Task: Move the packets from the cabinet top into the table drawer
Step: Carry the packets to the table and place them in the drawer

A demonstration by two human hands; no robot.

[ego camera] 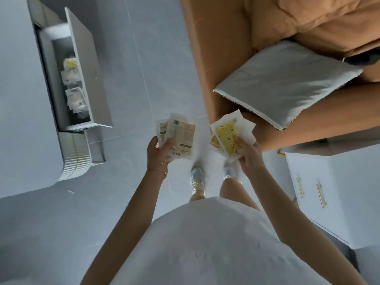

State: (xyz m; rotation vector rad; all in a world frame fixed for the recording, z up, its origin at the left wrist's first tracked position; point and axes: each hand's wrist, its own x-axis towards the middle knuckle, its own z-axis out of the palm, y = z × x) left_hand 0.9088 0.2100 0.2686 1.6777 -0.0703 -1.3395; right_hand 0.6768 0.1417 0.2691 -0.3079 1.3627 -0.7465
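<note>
Left hand (157,153) grips brown packets (182,134) | right hand (249,155) grips yellow packets (228,134)

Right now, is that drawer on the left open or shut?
Open: the drawer is pulled out, with packets visible inside.

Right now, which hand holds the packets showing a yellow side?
The right hand; its top packet is yellow, while packets in the left hand show brown print.
</note>
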